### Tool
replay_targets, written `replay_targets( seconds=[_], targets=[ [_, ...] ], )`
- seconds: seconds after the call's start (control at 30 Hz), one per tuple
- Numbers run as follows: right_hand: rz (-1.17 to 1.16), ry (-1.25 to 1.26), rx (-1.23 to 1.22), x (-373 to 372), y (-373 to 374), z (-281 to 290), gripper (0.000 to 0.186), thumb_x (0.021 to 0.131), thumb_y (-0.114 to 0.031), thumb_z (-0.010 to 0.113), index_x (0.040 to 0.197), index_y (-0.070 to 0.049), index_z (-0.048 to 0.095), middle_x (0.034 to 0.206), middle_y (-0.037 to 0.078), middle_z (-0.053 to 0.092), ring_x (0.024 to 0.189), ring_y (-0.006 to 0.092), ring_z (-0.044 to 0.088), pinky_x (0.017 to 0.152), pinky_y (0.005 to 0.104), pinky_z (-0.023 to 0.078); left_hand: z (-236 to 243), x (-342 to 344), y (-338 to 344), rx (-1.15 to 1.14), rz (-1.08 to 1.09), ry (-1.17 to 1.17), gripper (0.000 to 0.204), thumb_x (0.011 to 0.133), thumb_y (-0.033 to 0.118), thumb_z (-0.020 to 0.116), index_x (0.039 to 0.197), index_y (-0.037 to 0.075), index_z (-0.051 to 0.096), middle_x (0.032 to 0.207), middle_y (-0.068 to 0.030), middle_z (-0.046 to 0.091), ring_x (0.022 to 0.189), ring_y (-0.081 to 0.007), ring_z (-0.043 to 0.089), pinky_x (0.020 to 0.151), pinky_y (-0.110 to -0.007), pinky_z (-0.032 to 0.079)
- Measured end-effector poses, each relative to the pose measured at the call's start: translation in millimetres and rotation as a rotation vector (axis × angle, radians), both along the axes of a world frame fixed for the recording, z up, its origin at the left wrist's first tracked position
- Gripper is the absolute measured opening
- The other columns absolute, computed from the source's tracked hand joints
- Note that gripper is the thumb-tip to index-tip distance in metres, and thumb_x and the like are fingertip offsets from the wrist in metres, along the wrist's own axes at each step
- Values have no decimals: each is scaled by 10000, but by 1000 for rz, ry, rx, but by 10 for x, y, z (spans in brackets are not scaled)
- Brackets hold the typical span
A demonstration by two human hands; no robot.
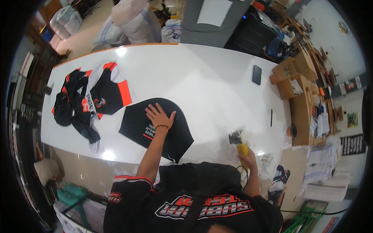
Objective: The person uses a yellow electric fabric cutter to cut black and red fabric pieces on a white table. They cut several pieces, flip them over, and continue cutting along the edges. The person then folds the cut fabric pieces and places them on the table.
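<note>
A black cut fabric panel [176, 134] with a curved top edge and white and red print lies flat on the white table [217, 89]. My left hand [160, 116] rests on it, palm down with the fingers spread. Off to the panel's right, near the table's front edge, my right hand [248, 158] is closed around a yellow corded power tool [242, 149]. Its grey metal head [235, 137] points away from me; its exact kind is unclear. The tool is apart from the fabric, and its black cord hangs down by my right arm.
Black, orange and white fabric pieces [107, 91] lie heaped at the table's left. A phone [257, 75] and a thin black stick [271, 117] are on the right side. Cardboard boxes [303, 112] stand past the right edge, and stuffed sacks [136, 23] beyond the far edge.
</note>
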State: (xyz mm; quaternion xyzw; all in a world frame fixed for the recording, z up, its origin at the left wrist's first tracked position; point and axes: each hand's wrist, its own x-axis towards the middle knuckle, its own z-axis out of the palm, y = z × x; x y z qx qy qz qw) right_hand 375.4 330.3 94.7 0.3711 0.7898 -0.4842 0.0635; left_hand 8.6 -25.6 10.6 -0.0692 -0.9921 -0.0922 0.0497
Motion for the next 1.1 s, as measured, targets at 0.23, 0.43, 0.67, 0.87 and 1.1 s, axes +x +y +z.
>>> replay_targets(
  seconds=[0.23, 0.43, 0.67, 0.87, 1.1],
  targets=[
    [-282, 28, -13, 982, -315, 245, 521, 703, -236, 829, 1131, 11, 666, 937, 89, 705, 798, 189, 675, 737, 332, 549, 32, 159, 1217, 231, -1415, -198, 827, 906, 624, 612, 1525, 103, 438, 1632, -193, 308, 1517, -397, 258, 1222, -573, 196],
    [-431, 89, 13, 964, -498, 190, 530, 708, -256, 825, 1135, 10, 657, 912, 90, 699, 806, 198, 680, 724, 344, 546, 186, 943, 985, 140, -936, -240, 786, 966, 595, 544, 1590, 161, 343, 1684, -195, 155, 1564, -388, 98, 1243, -578, 101],
    [-77, -195, 406, 479, -427, 51, 618, 687, -407, 821, 1116, -12, 614, 905, 196, 713, 854, 361, 711, 749, 463, 551, 265, 630, -566, 86, -607, -282, 916, 897, 630, 629, 1596, 119, 330, 1682, -248, 114, 1551, -467, 44, 1218, -637, 66],
    [-8, -333, 460, -167, -699, 165, 640, 719, -451, 779, 1149, -42, 541, 941, 278, 701, 923, 471, 683, 806, 541, 546, 128, 710, -1230, 86, -406, -192, 931, 929, 571, 622, 1624, 98, 221, 1675, -247, 122, 1559, -420, 79, 1249, -554, 90],
    [-10, -393, 481, -527, -695, 212, 619, 739, -407, 775, 1173, -58, 504, 982, 272, 688, 931, 476, 688, 815, 557, 557, 89, 766, -1087, 54, -314, -68, 889, 927, 589, 606, 1584, 66, 314, 1653, -228, 213, 1539, -399, 174, 1242, -545, 149]
  ],
)
